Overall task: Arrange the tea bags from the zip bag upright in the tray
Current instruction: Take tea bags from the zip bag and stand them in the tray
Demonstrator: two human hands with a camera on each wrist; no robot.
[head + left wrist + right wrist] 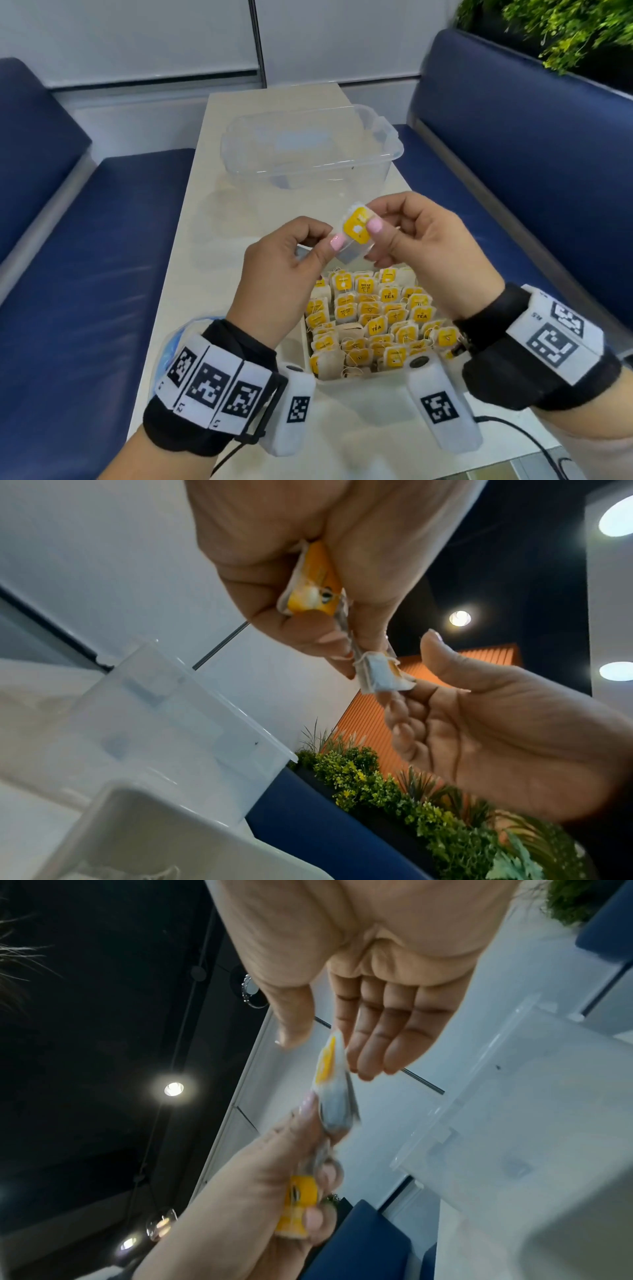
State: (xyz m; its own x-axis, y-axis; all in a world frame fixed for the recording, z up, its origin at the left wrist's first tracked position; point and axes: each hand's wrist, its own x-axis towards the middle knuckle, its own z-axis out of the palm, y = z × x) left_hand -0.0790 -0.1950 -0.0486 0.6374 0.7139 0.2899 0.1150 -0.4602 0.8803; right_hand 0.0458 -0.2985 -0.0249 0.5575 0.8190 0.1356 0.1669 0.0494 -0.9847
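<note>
Above the white tray [359, 383], both hands hold one tea bag [354, 230] with a yellow tag. My left hand [328, 244] pinches its lower corner between thumb and forefinger. My right hand [372, 226] pinches the tag end, thumb on the yellow label, fingers fairly straight behind it [318, 1047]. The left wrist view shows a second yellow-tagged tea bag [315, 588] tucked in the left hand's curled fingers. Several tea bags [375, 325] stand upright in rows in the tray. The zip bag [171, 339] lies left of the tray, mostly hidden by my left wrist.
A clear plastic tub [308, 147] stands on the narrow pale table [212, 240] beyond the hands. Blue bench seats [102, 240] flank the table on both sides. A black cable [513, 431] trails off the right wrist near the table's front edge.
</note>
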